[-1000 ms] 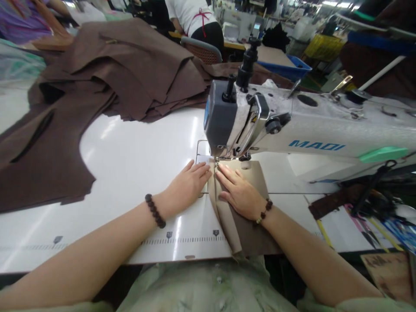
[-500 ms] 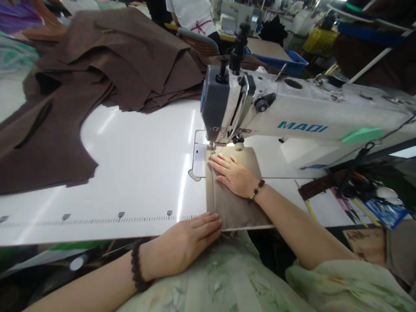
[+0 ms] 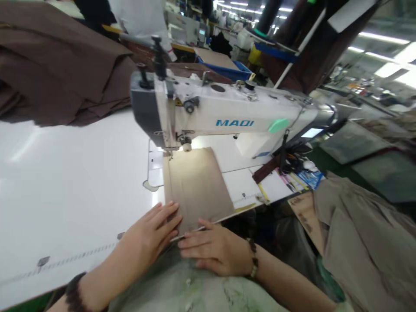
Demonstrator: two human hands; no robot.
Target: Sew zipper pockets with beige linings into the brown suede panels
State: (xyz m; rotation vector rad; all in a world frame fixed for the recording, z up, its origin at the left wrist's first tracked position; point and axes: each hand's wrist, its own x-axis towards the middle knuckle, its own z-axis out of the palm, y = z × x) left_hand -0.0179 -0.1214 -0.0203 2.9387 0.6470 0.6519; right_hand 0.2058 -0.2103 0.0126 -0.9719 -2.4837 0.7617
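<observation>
A tan fabric piece [image 3: 201,182] lies flat on the white sewing table, its far left corner under the presser foot [image 3: 170,154] of the sewing machine [image 3: 208,108]. My left hand [image 3: 147,232] rests on the fabric's near left edge, fingers stretched out and lying flat. Close beside it, my right hand [image 3: 217,249] is at the fabric's front edge by the table rim, fingers extended and a little apart. Neither hand grips anything that I can see. Whatever lies under the right fingertips is hidden.
Dark brown fabric pieces [image 3: 65,65] are heaped at the back left. Pens, a blue packet [image 3: 310,178] and a brown strap [image 3: 266,169] lie right of the machine. More tan cloth [image 3: 367,238] hangs at the right. A blue bin [image 3: 227,67] stands behind.
My view has swung to the right. My right hand has come back from near the presser foot to the fabric's front edge. My left hand stays on the near left edge.
</observation>
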